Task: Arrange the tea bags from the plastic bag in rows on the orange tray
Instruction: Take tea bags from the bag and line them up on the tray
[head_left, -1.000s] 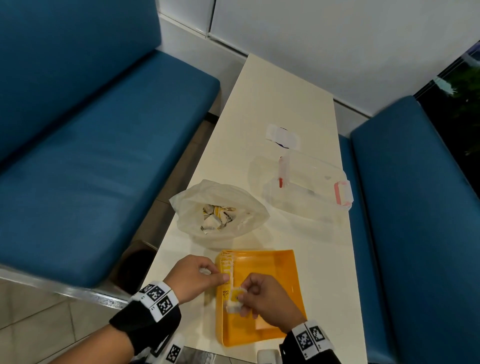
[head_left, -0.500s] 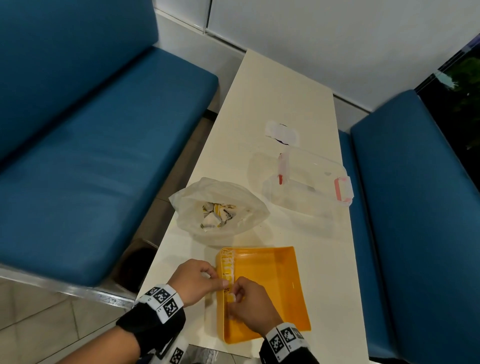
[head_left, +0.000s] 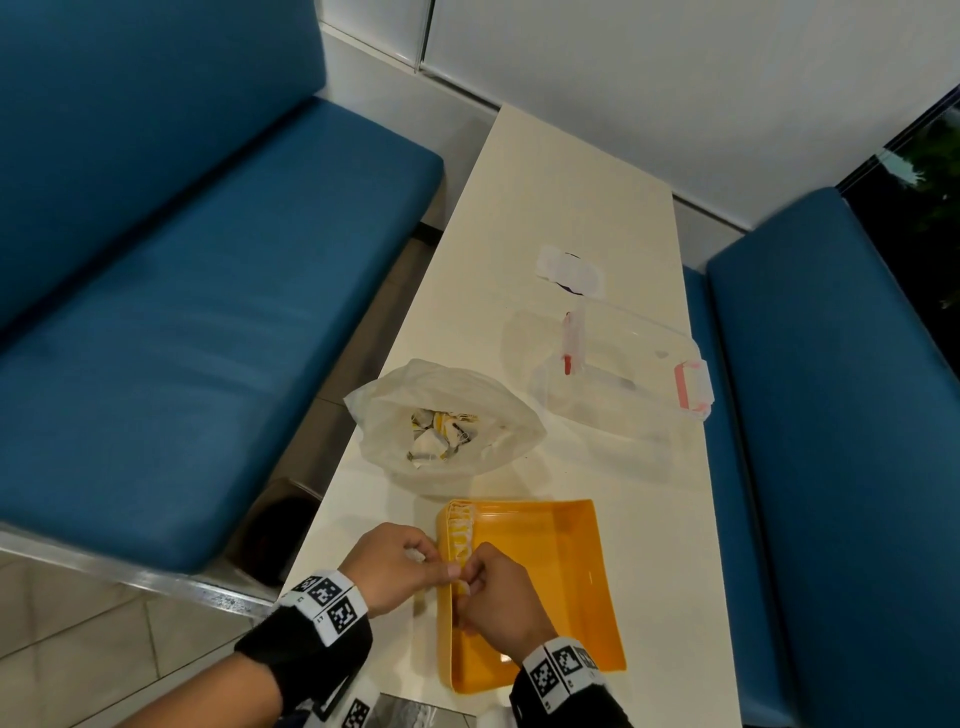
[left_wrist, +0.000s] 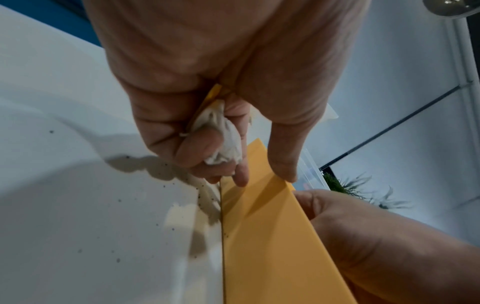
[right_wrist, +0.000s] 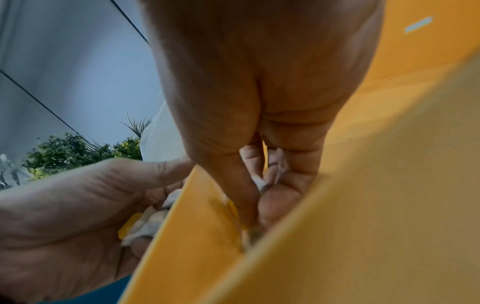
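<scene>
The orange tray (head_left: 561, 582) lies near the table's front edge, with a row of tea bags (head_left: 461, 530) standing along its left wall. My left hand (head_left: 400, 564) sits just outside that wall and grips a bunch of white tea bags (left_wrist: 221, 142) in curled fingers. Inside the tray my right hand (head_left: 493, 592) pinches one tea bag (right_wrist: 261, 185) down at the near end of the row. The white plastic bag (head_left: 447, 421) with more tea bags (head_left: 441, 431) lies open beyond the tray.
A clear plastic box (head_left: 618, 384) with pink latches stands on the table's right side, with a white paper (head_left: 569, 270) farther back. Blue bench seats (head_left: 182, 312) flank the narrow table (head_left: 561, 182). The tray's right part is bare.
My right hand has moved left and down into the tray, bringing its tea bag against the row at the left wall. The left hand stays beside the tray.
</scene>
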